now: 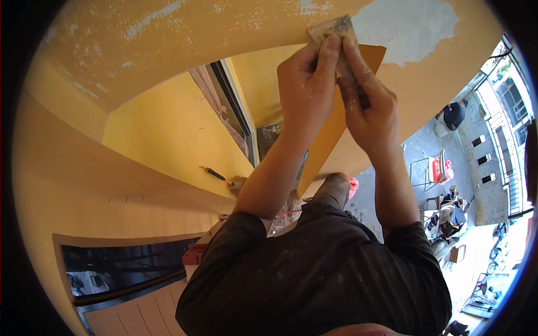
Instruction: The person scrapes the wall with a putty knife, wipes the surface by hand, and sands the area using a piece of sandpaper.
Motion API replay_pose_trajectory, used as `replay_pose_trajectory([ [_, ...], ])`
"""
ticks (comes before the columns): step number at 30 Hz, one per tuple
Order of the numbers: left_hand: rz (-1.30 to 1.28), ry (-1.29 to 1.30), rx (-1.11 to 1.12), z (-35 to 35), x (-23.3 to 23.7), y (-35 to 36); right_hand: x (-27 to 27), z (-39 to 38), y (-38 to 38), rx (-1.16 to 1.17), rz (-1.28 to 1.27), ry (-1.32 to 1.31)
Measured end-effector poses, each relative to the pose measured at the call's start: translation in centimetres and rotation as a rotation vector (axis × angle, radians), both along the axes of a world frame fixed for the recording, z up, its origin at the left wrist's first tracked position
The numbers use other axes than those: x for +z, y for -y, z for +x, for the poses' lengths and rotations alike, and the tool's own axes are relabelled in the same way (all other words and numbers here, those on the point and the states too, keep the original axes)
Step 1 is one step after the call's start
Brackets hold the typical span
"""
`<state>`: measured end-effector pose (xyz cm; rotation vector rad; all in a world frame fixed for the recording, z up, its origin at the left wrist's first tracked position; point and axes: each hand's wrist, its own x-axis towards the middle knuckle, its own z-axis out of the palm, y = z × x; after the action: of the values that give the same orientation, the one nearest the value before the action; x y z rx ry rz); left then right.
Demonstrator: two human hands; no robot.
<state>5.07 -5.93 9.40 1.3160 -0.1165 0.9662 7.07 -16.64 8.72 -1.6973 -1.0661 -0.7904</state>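
A putty knife [325, 29] with a broad, stained blade lies against the yellow-painted wall surface [235, 28] at the top of view. My right hand [372, 109] is closed around its handle, which the fingers mostly hide. Beside it, my left hand [308, 84] is closed too, with the thumb pressed on the tool near the blade. Just right of the blade is a large pale grey patch [409, 28] without yellow paint. White scuffed spots [151, 21] mark the paint to the left.
Below is an opening with a yellow ledge [168, 134], where a dark-handled tool [214, 174] lies. At right, down on the floor, are a folding chair [428, 171] with red items, a cluttered pile [451, 215], and another person [453, 116] near a white bucket [441, 130].
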Motion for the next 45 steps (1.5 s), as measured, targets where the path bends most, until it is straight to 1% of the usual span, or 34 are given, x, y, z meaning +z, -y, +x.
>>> replay_pose_trajectory([
  [1, -0.007, -0.008, 0.003, -0.3, 0.4, -0.5, 0.4, 0.0, 0.1, -0.008, 0.003, 0.027],
  [2, 0.086, -0.058, -0.045, -0.9, 0.9, -1.4, 0.9, -0.4, 0.6, -0.009, -0.006, 0.016],
  [3, 0.162, -0.121, -0.103, -1.7, 0.8, -2.2, 1.1, -0.9, 1.6, -0.013, -0.026, -0.113],
  [4, 0.155, -0.098, -0.115, -2.8, 1.0, -3.2, 1.3, -0.9, 2.3, -0.01, -0.037, -0.225],
  [5, 0.224, -0.017, -0.029, -3.7, 1.3, -4.4, 0.7, -0.5, 2.7, 0.066, 0.09, -0.211],
  [6, 0.234, -0.046, 0.087, -5.0, 1.8, -5.5, 0.4, -0.7, 3.9, 0.149, 0.106, -0.289],
  [7, 0.135, 0.061, 0.005, -5.5, 2.0, -6.8, 0.0, -0.8, 4.6, 0.201, 0.169, -0.325],
  [8, -0.032, 0.227, -0.113, -5.5, 1.1, -9.2, -0.5, -0.9, 5.0, 0.252, 0.23, -0.366],
  [10, -0.036, 0.329, -0.152, -7.1, 1.6, -10.4, -1.4, -1.0, 5.6, 0.158, 0.22, -0.337],
  [11, -0.052, 0.324, -0.13, -7.4, 1.4, -10.7, -1.6, -1.5, 5.5, 0.087, 0.229, -0.401],
  [13, 0.057, 0.346, -0.151, -7.5, 1.3, -11.1, -2.9, -1.6, 5.8, 0.09, 0.2, -0.428],
  [14, 0.049, 0.354, -0.129, -7.5, 1.2, -11.1, -3.5, -1.5, 5.9, 0.081, 0.193, -0.441],
  [16, 0.004, 0.214, 0.027, -7.7, 1.5, -9.8, -4.4, -1.9, 5.6, 0.074, 0.17, -0.441],
  [17, -0.179, -0.215, 0.213, -8.8, 5.7, -7.3, -4.7, -1.9, 5.6, 0.084, 0.171, -0.456],
  [18, -0.191, -0.205, 0.223, -8.7, 4.8, -8.1, -4.8, -1.9, 5.5, 0.092, 0.172, -0.471],
  [20, -0.005, -0.019, 0.004, -8.3, 2.0, -9.9, -4.9, -1.9, 5.2, 0.056, 0.152, -0.465],
  [22, -0.017, -0.063, -0.021, -8.9, 2.4, -10.5, -5.2, -1.7, 5.0, 0.101, 0.144, -0.43],
  [24, -0.006, -0.087, -0.112, -9.4, 2.2, -11.3, -5.0, -1.5, 4.8, 0.105, 0.116, -0.411],
  [25, -0.014, -0.088, -0.108, -9.6, 2.4, -11.1, -5.0, -1.5, 4.7, 0.107, 0.1, -0.391],
  [27, 0.013, -0.061, -0.006, -9.9, 2.9, -10.5, -5.0, -1.5, 4.5, 0.118, 0.099, -0.406],
  [28, 0.009, -0.062, -0.005, -9.7, 2.6, -10.8, -5.0, -1.5, 4.4, 0.126, 0.106, -0.418],
  [30, -0.083, -0.049, -0.197, -9.1, 2.1, -11.6, -5.3, -1.3, 4.5, 0.145, 0.095, -0.412],
  [31, -0.083, -0.049, -0.197, -9.0, 2.0, -11.4, -5.3, -1.2, 4.5, 0.164, 0.09, -0.405],
  [33, 0.083, 0.027, -0.036, -8.7, 2.0, -10.9, -5.4, -1.1, 4.5, 0.159, 0.099, -0.407],
  [34, 0.086, 0.025, -0.039, -8.1, 1.6, -10.6, -5.4, -1.1, 4.6, 0.155, 0.109, -0.41],
  [36, -0.01, 0.186, -0.074, -6.6, 0.4, -10.2, -5.4, -1.1, 4.7, 0.142, 0.12, -0.412],
  [37, -0.006, 0.185, -0.08, -6.6, 0.1, -10.3, -5.4, -1.1, 4.8, 0.131, 0.127, -0.414],
  [39, -0.044, 0.059, -0.206, -6.8, -0.1, -10.6, -5.3, -1.1, 5.0, 0.127, 0.139, -0.412],
  [40, -0.037, 0.058, -0.215, -6.8, 0.0, -10.5, -5.3, -1.1, 5.1, 0.128, 0.145, -0.41],
  [42, 0.459, -0.137, -0.028, -6.8, 0.5, -10.1, -4.8, -1.3, 4.9, 0.112, 0.155, -0.424],
  [43, 0.472, -0.129, -0.036, -6.3, 0.5, -9.5, -4.6, -1.5, 4.8, 0.105, 0.157, -0.438],
  [44, 0.439, -0.179, -0.137, -5.4, 0.1, -8.3, -4.6, -1.5, 4.8, 0.095, 0.174, -0.427],
  [45, 0.409, -0.224, -0.239, -4.6, -0.2, -7.1, -4.5, -1.5, 5.0, 0.152, 0.178, -0.468],
])
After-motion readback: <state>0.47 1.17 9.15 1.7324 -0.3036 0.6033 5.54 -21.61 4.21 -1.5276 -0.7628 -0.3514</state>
